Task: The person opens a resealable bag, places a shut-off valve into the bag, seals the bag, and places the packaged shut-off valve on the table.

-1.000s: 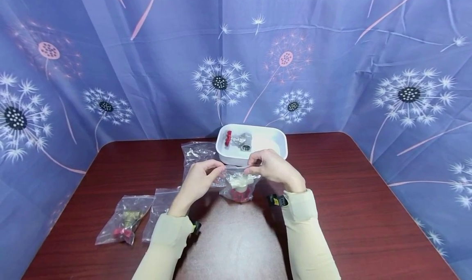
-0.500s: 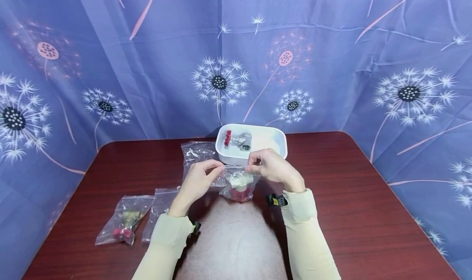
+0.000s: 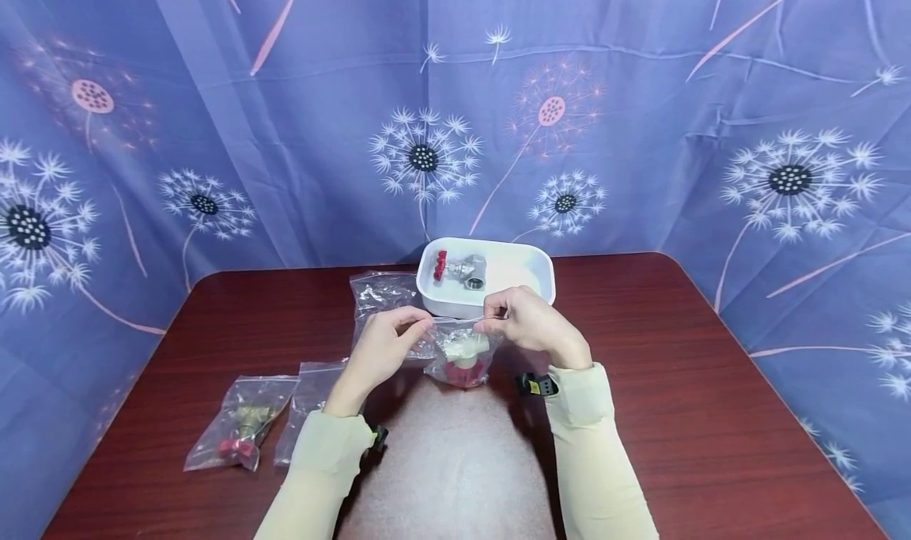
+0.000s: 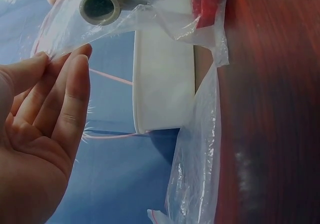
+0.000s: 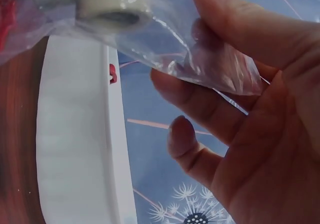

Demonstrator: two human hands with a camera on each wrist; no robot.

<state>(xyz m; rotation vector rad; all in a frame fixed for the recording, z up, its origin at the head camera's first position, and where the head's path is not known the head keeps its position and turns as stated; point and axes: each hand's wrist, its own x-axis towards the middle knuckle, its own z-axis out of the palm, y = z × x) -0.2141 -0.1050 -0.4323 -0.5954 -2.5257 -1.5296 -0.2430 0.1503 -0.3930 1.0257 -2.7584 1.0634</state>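
Observation:
A clear zip bag [image 3: 434, 372] hangs by its top edge between my two hands, at the middle of the table in the head view. Inside it is a valve [image 3: 466, 344] with a pale metal body on top and a red handwheel [image 3: 464, 375] below. My left hand [image 3: 379, 356] pinches the bag's top left corner between thumb and fingertips. At the top right corner, my right hand [image 3: 535, 328] pinches the edge likewise. The left wrist view shows the valve's round open end [image 4: 100, 7] through the plastic; the right wrist view shows a pale valve end [image 5: 112, 9].
Just behind the bag stands a white tray [image 3: 535, 307] holding another valve [image 3: 466, 272] with a red handwheel. A clear plastic bag [image 3: 384, 288] lies left of the tray. Nearer left are a bagged brass-coloured valve [image 3: 249, 421] and another clear bag [image 3: 313, 390].
My right fingers have shifted slightly right along the bag's top edge. My left hand keeps its pinch in place, and the bagged valve stays almost still.

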